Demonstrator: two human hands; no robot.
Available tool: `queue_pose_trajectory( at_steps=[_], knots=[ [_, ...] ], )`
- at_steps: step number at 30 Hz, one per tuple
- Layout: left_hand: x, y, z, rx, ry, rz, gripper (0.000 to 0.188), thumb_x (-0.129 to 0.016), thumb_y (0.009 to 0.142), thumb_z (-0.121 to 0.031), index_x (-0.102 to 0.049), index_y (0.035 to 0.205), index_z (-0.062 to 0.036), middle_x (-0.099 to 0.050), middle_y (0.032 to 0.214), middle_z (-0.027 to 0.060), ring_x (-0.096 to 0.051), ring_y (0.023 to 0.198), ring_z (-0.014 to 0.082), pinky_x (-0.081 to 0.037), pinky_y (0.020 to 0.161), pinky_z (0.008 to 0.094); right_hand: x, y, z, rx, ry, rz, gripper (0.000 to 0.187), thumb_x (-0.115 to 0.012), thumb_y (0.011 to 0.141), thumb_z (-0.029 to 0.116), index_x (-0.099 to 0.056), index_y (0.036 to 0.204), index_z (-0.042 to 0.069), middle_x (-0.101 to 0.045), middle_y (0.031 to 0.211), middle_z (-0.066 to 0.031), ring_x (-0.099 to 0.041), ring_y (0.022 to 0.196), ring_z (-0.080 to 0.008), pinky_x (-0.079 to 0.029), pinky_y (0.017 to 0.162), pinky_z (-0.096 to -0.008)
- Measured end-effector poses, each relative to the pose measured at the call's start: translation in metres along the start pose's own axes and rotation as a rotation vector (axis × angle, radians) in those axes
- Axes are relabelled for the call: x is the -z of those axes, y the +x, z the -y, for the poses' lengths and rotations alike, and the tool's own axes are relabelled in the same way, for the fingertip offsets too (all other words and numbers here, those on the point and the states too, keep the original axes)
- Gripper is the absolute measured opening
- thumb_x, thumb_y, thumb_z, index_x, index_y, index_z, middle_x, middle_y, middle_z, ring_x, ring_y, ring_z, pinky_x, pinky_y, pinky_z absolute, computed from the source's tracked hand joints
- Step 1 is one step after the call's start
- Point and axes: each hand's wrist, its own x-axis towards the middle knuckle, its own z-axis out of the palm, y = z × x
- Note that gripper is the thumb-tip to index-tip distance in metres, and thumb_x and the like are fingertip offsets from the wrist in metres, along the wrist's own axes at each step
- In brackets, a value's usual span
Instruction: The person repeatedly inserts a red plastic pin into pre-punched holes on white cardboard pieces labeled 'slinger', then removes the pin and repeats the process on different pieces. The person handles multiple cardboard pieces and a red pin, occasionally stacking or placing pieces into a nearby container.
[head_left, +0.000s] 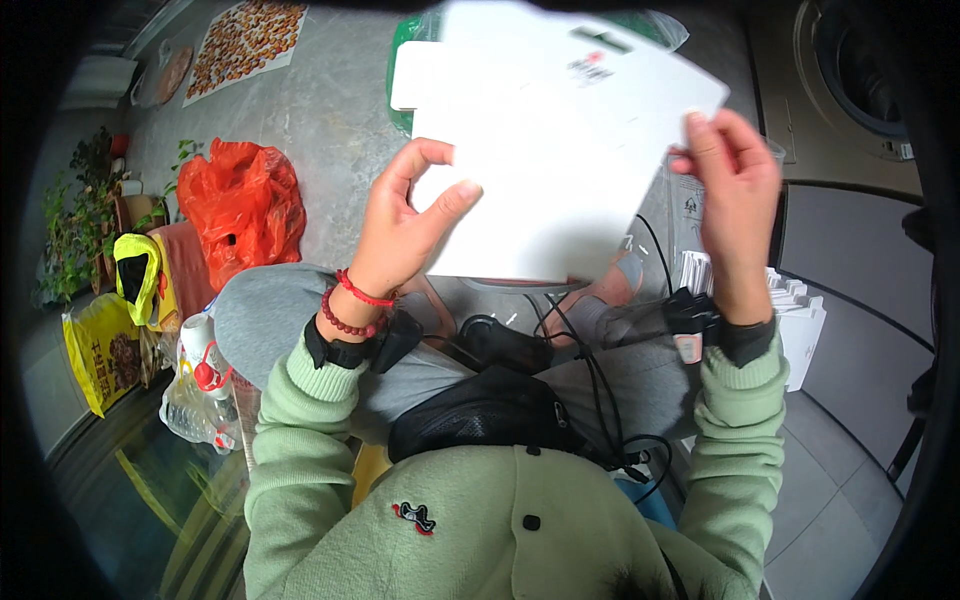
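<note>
A flat white card (540, 170) with a hanging slot and a small red and dark print near its top edge is held up in front of me, partly blurred. My left hand (405, 215) pinches its left edge between thumb and fingers. At the upper right edge, my right hand (735, 165) grips the card with thumb and curled fingers. A squared white tab sticks out at the card's upper left; whether it belongs to a second card I cannot tell. Behind the card, a green plastic bag (401, 70) is mostly hidden.
Folded white cards (800, 320) stand right of my knee, near a clear plastic container (688, 205). Black cables (590, 365) run across my lap. A red plastic bag (240, 205) and a white bottle (200, 342) are at left. A front-loading washing machine (800, 90) stands far right.
</note>
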Motion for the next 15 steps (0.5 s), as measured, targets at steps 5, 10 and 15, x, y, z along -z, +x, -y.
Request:
queue_pose_trajectory(
  at_steps=[5,10,15],
  knots=[
    [0.013,0.004,-0.006,-0.035,0.305,-0.135,0.025,-0.062,0.086,-0.008,-0.058,0.109,-0.0019,-0.06,0.111,0.0047,-0.053,0.106,0.0136,-0.043,0.089,0.0274,0.043,0.029,0.012,0.073,-0.267,-0.315,0.02,-0.065,0.088,0.015,-0.065,0.097,-0.003,-0.065,0.079,-0.0062,-0.062,0.067,-0.0081,-0.05,0.06,-0.0181],
    [0.007,0.005,-0.013,-0.321,0.199,-0.248,0.073,-0.059,0.082,0.001,-0.023,0.145,-0.0075,-0.043,0.136,0.0148,-0.052,0.114,0.0237,-0.045,0.092,0.0321,0.041,0.031,-0.007,-0.012,-0.443,-0.248,0.02,-0.062,0.089,0.013,-0.064,0.099,-0.005,-0.065,0.079,-0.0062,-0.061,0.067,-0.0075,-0.05,0.059,-0.0176],
    [0.007,0.003,-0.015,-0.057,-0.114,-0.114,0.087,-0.064,0.082,-0.002,-0.007,0.147,-0.002,-0.037,0.138,0.0171,-0.04,0.125,0.0223,-0.034,0.103,0.0351,0.018,0.018,-0.017,-0.193,0.058,-0.008,0.021,-0.063,0.089,0.012,-0.063,0.104,-0.002,-0.066,0.085,-0.0064,-0.062,0.067,-0.0063,-0.052,0.06,-0.0169]
  ],
)
